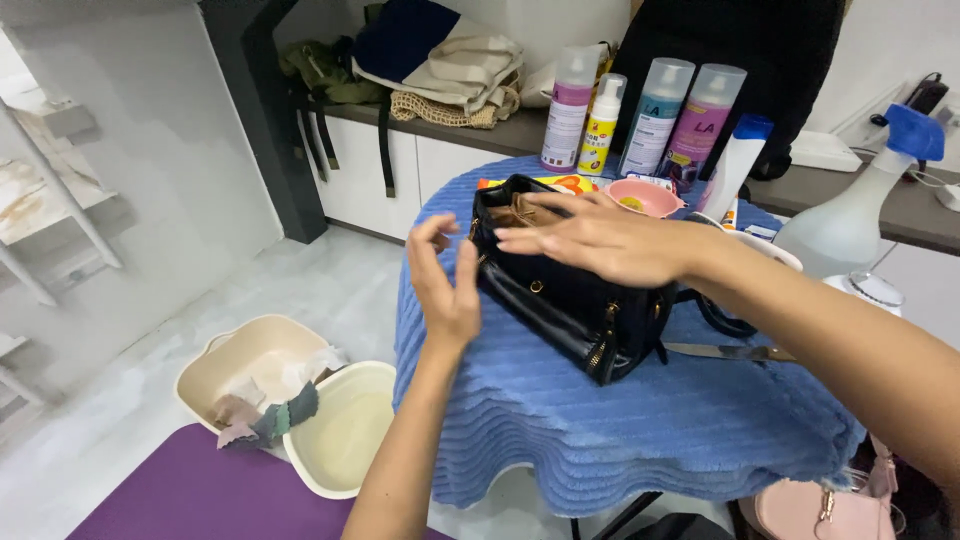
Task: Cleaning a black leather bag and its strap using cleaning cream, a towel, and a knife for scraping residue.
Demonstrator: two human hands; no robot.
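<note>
A black leather handbag [570, 300] with gold hardware lies on a blue ribbed towel [620, 420] that covers a small round table. My right hand [610, 240] rests flat on top of the bag, fingers stretched toward its open left end, where brown paper stuffing [515, 212] shows. My left hand [447, 280] hovers just left of the bag's end, fingers spread and slightly curled, holding nothing.
Several spray and foam bottles [640, 115] stand behind the bag, with a small pink bowl [645, 198] and a large clear spray bottle [860, 215] to the right. Two cream basins [300, 410] with rags sit on the floor. A pink bag [820, 510] hangs at lower right.
</note>
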